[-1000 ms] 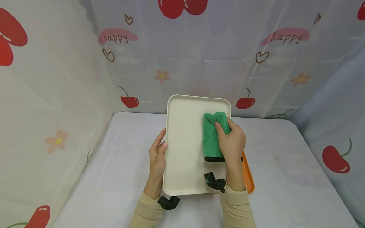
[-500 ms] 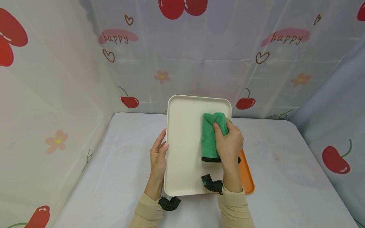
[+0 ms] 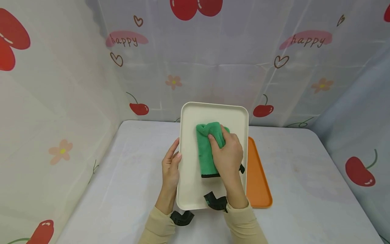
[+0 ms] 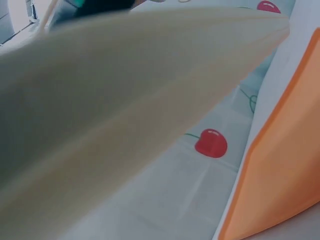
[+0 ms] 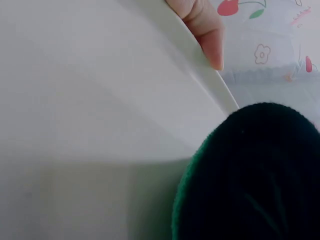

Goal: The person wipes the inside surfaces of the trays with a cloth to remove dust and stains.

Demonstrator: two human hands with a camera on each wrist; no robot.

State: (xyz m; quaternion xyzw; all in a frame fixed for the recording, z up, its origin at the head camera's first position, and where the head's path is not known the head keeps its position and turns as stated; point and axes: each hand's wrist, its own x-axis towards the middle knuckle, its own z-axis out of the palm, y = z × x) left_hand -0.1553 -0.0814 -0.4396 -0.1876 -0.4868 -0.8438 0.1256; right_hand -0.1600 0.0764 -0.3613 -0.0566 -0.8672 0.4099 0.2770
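Note:
A cream rectangular tray (image 3: 190,189) is held up at a tilt above the table. My left hand (image 3: 170,171) grips its left edge; in the right wrist view the left fingers (image 5: 207,30) show at the rim. On the tray's inner face lies a green cloth (image 3: 207,156) with a dark hem, bunched at its top. My right hand (image 3: 228,156) pinches this cloth against the tray, thumb on top, near the middle. The cloth's dark hemmed opening fills the lower right of the right wrist view. Blurred and close, the cream tray (image 4: 125,100) crosses the left wrist view.
An orange tray (image 3: 257,179) lies on the white table (image 3: 304,176), partly hidden behind the cream one. Curtains printed with cherries and flowers (image 3: 216,81) hang at the back and both sides. Each wrist carries a black camera mount (image 3: 181,218).
My right hand has slid the green cloth leftward across the tray, from its right side to near the middle. More of the orange tray shows now. The left hand and cream tray have barely shifted.

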